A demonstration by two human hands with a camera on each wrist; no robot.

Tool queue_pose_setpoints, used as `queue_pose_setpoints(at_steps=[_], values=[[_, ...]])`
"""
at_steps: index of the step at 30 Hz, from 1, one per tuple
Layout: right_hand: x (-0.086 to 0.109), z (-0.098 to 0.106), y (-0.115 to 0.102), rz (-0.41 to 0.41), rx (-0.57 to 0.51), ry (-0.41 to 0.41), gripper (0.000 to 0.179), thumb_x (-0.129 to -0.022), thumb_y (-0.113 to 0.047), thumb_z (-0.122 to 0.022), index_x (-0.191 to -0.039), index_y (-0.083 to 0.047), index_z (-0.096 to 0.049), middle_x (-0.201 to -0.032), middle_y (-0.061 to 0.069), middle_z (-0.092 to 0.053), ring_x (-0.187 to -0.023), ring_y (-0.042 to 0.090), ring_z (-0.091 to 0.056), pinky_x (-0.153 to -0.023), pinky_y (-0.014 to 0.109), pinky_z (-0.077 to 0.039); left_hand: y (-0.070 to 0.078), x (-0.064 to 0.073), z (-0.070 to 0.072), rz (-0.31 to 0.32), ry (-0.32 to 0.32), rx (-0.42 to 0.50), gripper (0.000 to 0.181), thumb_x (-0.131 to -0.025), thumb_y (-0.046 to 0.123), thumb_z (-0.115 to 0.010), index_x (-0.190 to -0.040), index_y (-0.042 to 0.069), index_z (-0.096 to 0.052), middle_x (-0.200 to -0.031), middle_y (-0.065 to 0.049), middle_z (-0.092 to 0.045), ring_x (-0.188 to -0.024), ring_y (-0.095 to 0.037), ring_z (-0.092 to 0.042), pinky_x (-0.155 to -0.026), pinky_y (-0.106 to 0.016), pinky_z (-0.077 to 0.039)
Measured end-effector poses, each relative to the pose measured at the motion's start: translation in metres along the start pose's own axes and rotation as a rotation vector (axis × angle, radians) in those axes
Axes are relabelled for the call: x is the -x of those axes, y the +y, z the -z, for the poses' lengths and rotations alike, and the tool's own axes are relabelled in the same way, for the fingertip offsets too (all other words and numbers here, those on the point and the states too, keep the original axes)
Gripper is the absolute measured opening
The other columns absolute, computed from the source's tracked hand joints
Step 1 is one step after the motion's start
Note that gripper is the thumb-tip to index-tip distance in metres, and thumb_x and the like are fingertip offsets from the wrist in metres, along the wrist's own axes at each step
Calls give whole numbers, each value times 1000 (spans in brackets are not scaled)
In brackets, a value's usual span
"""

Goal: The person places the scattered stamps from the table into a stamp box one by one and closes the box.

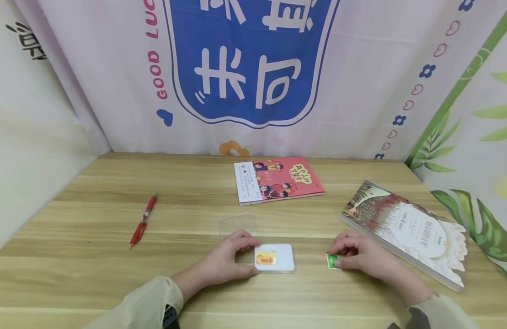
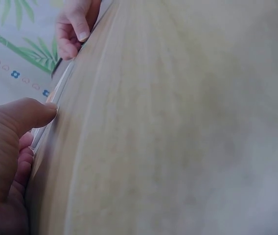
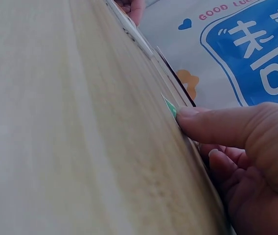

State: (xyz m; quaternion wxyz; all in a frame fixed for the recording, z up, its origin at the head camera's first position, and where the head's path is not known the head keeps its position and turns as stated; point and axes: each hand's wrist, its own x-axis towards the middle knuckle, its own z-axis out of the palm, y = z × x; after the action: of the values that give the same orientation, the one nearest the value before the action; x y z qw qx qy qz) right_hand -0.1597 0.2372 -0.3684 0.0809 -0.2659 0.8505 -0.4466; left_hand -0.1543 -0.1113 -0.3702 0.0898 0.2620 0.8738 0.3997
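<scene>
A small white flat case [image 1: 284,258] with rounded corners lies on the table, an orange-and-yellow sticker [image 1: 265,257] on its left half. My left hand [image 1: 226,259] holds the case by its left end, thumb at the near corner and fingers at the far one. To the right, my right hand [image 1: 362,256] pinches a small green card [image 1: 332,261] with a pale border, close over the wood. In the right wrist view only a corner of the green card [image 3: 170,106] shows past the thumb. A clear plastic sheet [image 1: 238,224] lies just beyond my left hand.
A red pen [image 1: 144,220] lies at the left of the wooden table [image 1: 84,256]. Toward the back is a red-and-white booklet [image 1: 280,180]. A thick book [image 1: 405,228] lies at the right, close to my right hand. A printed curtain [image 1: 360,91] hangs behind the table.
</scene>
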Motion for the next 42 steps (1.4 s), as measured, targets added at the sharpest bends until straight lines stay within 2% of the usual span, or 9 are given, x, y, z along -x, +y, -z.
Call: queue_pose_setpoints(at_steps=[8,11,18,28,37,42], values=[[-3,-6,-4,-103,-46,24,16,-77,-18,-73,-90,-10,-69,-101,7,-56,-94,6,-49,-80,18,-42,-2,0,1,18,10,-7,50,-74,24,-77,-120,14,-61,-108,6,-52,-97,-12,-48,-89,-33,-44],[-1,-5,-5,-112,-51,31,16,-76,-15,-73,-90,-8,-68,-100,7,-56,-93,5,-49,-78,18,-43,0,-1,0,12,14,-21,49,-73,25,-77,-119,15,-62,-107,6,-52,-97,-12,-48,-88,-33,-44],[-2,-5,-11,-142,25,64,17,-73,-14,-75,-88,-10,-66,-92,5,-55,-80,7,-48,-67,19,-43,0,-1,-3,2,34,-24,50,-73,26,-77,-119,15,-62,-107,5,-53,-96,-12,-48,-88,-34,-44],[-8,-13,-21,-206,26,109,18,-73,-4,-72,-88,-4,-62,-82,5,-56,-73,9,-48,-62,20,-43,1,-1,-2,9,36,-34,49,-73,26,-77,-119,16,-62,-107,7,-53,-96,-11,-48,-87,-32,-44],[-12,-14,-25,-201,75,127,12,-75,0,-67,-84,-5,-62,-78,3,-57,-71,10,-48,-62,21,-42,0,-1,-3,13,38,-36,49,-73,27,-77,-118,17,-62,-106,7,-53,-95,-11,-48,-86,-31,-44],[-16,-10,-27,-251,93,154,9,-78,0,-65,-84,-6,-64,-81,3,-60,-75,13,-50,-66,22,-44,0,-1,-3,6,37,-42,48,-74,27,-77,-118,17,-62,-106,7,-53,-95,-11,-48,-87,-32,-44]])
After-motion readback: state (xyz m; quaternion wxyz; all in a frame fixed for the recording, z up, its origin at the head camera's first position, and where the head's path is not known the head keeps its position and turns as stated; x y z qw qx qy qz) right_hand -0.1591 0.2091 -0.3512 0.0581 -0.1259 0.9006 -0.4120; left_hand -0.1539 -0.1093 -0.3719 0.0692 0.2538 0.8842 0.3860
